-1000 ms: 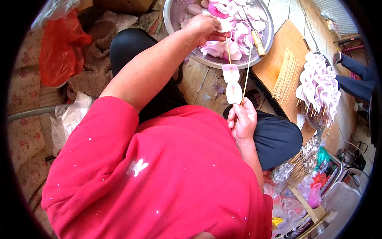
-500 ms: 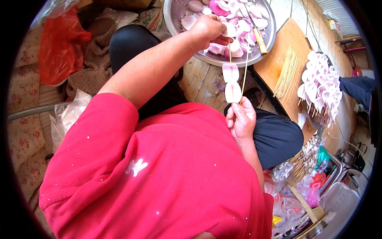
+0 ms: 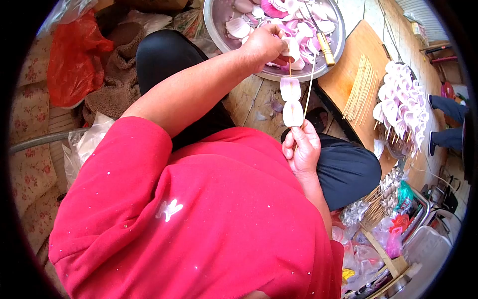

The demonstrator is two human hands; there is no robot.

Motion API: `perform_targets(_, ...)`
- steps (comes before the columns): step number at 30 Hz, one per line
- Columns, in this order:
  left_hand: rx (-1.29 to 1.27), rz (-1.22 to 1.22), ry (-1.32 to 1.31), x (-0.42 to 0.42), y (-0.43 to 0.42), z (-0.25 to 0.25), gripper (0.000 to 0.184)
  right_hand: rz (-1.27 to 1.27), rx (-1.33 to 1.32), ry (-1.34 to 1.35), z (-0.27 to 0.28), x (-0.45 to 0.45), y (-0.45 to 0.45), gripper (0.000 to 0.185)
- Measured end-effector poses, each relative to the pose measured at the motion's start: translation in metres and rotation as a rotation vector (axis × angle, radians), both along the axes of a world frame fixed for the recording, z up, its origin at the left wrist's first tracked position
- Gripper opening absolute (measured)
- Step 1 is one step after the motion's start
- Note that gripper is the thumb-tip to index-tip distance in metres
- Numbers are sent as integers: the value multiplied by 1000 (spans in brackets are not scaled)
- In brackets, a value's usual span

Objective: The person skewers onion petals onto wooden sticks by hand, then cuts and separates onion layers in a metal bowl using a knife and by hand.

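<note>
My right hand (image 3: 302,147) is closed around the lower end of a thin bamboo skewer (image 3: 290,70). Two pale purple onion pieces, an upper one (image 3: 291,89) and a lower one (image 3: 293,113), are threaded on it just above the fingers. A second bare stick (image 3: 309,87) rises from the same hand. At the skewer's upper end, my left hand (image 3: 269,45) pinches another onion piece (image 3: 291,48); its fingertips are partly hidden. Right behind that hand is a metal bowl (image 3: 211,27) of cut onion, with a wooden-handled knife (image 3: 325,49) lying across the onion.
Right of the bowl, a wooden board (image 3: 343,74) carries a row of bare skewers (image 3: 359,87). Beyond it stands a bunch of filled onion skewers (image 3: 401,107). Another person's legs (image 3: 448,124) show at the far right. Plastic bags (image 3: 366,256) and a red bag (image 3: 77,60) lie around.
My left hand has shifted slightly right and down with its onion piece, which now shows more fully. The threaded skewer moved slightly. At the right, the other person's legs appear further apart.
</note>
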State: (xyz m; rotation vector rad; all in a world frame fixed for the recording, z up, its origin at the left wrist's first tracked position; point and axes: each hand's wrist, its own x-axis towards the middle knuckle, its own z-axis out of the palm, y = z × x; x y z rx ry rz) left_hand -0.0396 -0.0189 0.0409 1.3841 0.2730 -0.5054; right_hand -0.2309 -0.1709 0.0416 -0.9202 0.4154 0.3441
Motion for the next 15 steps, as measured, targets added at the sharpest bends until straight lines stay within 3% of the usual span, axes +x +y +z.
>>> perform_targets(7,89,-158,45,-35,-11,-4,19,-45,-10,-8,-2,0,1,9)
perform_targets(11,45,-159,35,-33,-9,-7,20,-55,-38,-9,-2,1,1,8)
perform_targets(15,190,-167,-32,-1,1,-9,25,-118,-26,-16,-3,9,-2,6)
